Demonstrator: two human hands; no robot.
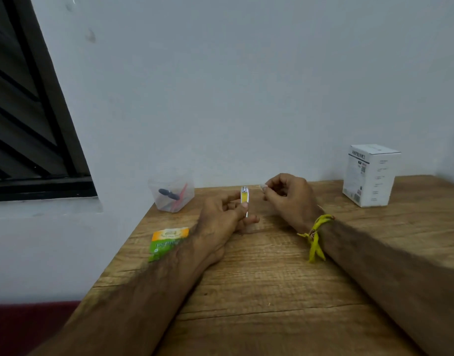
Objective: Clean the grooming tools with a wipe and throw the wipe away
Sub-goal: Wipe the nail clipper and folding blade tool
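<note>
**Nail clipper held upright, small wipe pinched beside it**

The left hand [226, 217] grips a nail clipper [244, 199] between thumb and curled fingers, the thumb pressing on its lower half. The clipper stands nearly upright, silver with a yellow panel on its face, its top end pointing to 12 o'clock and its lower tip showing just under the thumb. At about 2 o'clock from the clipper, near but not touching it, the right hand [289, 199] has its fingers curled in, pinching a small pale scrap that looks like the wipe [262, 186]; it is too small to make out more. A yellow thread band [317, 235] is tied round the right wrist, its loose ends hanging toward 6 o'clock.

Both forearms rest on a wooden table [259, 291]. At 8 o'clock from the left hand, partly under the forearm, lies a green and orange sachet [167, 240] flat on the table. At 10 o'clock from that hand, at the table's far left corner, stands a clear plastic container [172, 192] with a dark tool and a red tool inside. Well apart at 3 o'clock from the right hand stands a white box [369, 176], upright near the pale wall [246, 86]. A dark louvred window [23, 111] fills the far left.
</note>
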